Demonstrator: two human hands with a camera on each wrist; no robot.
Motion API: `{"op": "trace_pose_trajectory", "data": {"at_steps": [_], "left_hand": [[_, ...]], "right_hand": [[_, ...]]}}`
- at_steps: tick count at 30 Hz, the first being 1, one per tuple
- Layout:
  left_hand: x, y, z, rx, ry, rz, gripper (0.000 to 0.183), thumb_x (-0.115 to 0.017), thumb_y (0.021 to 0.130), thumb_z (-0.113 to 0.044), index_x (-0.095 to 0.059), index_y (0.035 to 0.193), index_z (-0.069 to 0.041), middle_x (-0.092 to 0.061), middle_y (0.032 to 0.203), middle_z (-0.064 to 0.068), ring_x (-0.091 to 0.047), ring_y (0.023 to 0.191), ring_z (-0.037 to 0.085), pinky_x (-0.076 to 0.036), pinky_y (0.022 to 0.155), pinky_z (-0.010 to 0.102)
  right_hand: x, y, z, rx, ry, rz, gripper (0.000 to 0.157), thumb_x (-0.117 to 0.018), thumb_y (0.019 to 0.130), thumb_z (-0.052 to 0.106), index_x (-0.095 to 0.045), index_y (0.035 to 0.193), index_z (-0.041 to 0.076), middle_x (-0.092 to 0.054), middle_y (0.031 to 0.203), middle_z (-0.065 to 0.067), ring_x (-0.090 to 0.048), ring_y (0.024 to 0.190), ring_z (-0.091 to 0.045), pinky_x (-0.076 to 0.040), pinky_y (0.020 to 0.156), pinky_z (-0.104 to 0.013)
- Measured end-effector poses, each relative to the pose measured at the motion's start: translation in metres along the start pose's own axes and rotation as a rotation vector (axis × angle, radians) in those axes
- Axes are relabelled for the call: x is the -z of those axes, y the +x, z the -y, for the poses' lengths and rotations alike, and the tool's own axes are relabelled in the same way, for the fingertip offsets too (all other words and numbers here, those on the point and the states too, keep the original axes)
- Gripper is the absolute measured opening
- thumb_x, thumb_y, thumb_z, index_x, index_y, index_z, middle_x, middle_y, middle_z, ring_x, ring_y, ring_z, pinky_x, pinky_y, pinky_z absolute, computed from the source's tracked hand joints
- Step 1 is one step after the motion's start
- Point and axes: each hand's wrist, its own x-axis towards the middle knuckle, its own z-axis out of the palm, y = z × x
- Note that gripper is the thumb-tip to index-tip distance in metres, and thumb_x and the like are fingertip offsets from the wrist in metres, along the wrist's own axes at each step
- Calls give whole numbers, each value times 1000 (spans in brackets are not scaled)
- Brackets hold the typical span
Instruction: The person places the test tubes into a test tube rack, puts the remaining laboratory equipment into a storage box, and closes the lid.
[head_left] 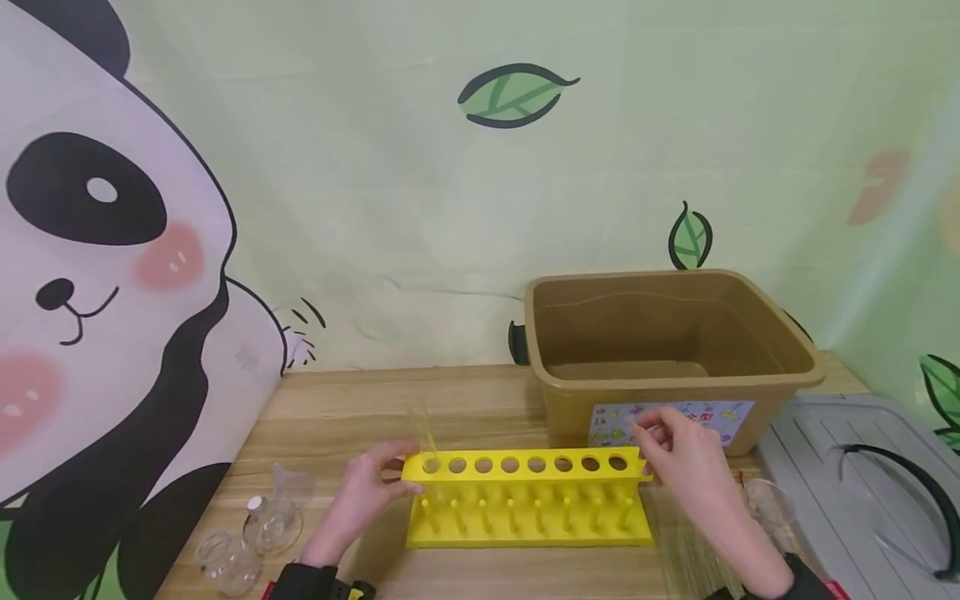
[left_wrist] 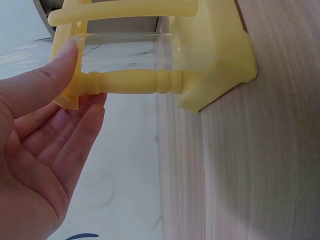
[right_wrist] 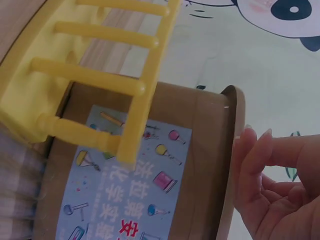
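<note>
A yellow test tube rack (head_left: 528,533) stands on the table, with a row of holes in its upper plate and pegs behind its front edge. My left hand (head_left: 375,479) grips the rack's left end, thumb on one side of the upper plate and fingers on the other (left_wrist: 50,145). A clear glass test tube (left_wrist: 125,50) stands in the leftmost hole, close by the left thumb. Near the rack's right end is my right hand (head_left: 675,454), its fingers loosely bent and nothing visible between them. In the right wrist view this hand (right_wrist: 275,180) is apart from the rack (right_wrist: 85,80).
Behind the rack stands a brown bin (head_left: 675,383) with a printed label. Clear glass bottles (head_left: 228,567) and a funnel (head_left: 292,483) are at left. Clear tubes (head_left: 693,542) lie at right, beside a grey lid (head_left: 817,442) carrying black-armed goggles (head_left: 918,492).
</note>
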Motion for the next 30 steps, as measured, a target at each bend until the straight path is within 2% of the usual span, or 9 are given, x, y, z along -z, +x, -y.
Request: {"op": "trace_pose_trajectory", "data": {"at_steps": [4, 10, 17, 24, 30], "left_hand": [[1, -1, 0, -11, 5, 10, 46, -77, 65, -2, -61, 108, 3, -58, 109, 18, -57, 88, 30, -51, 71, 30], [2, -1, 1, -13, 16, 15, 45, -76, 67, -3, -61, 109, 3, -58, 110, 19, -57, 89, 31, -51, 72, 32], [2, -1, 4, -29, 7, 16, 46, -77, 66, -4, -61, 109, 3, -58, 110, 19, -57, 89, 32, -51, 73, 33], [1, -3, 5, -32, -5, 14, 46, -77, 65, -3, -61, 108, 3, -58, 109, 18, -57, 89, 32, -51, 73, 34], [2, -2, 3, -35, 19, 17, 46, -76, 67, -4, -60, 110, 3, -57, 110, 18, -57, 90, 31, -51, 73, 31]], "right_hand": [[1, -4, -8, -77, -63, 57, 10, -56, 88, 9, -57, 90, -1, -54, 61, -1, -51, 46, -15, -41, 39, -27], [2, -9, -24, -136, -160, 128, 8, -55, 87, 9, -56, 83, 2, -49, 55, 0, -47, 46, -15, -38, 41, -29], [-3, -11, -41, -141, -241, 210, 7, -56, 85, 7, -55, 82, 1, -48, 50, 0, -46, 43, -15, -40, 46, -31], [-14, -14, -58, -199, -310, 325, 16, -58, 86, 12, -50, 77, 1, -48, 50, -1, -46, 44, -14, -38, 42, -28], [-23, -14, -67, -204, -305, 330, 18, -61, 82, 9, -46, 74, 2, -46, 52, -2, -45, 45, -15, -38, 44, -29]]}}
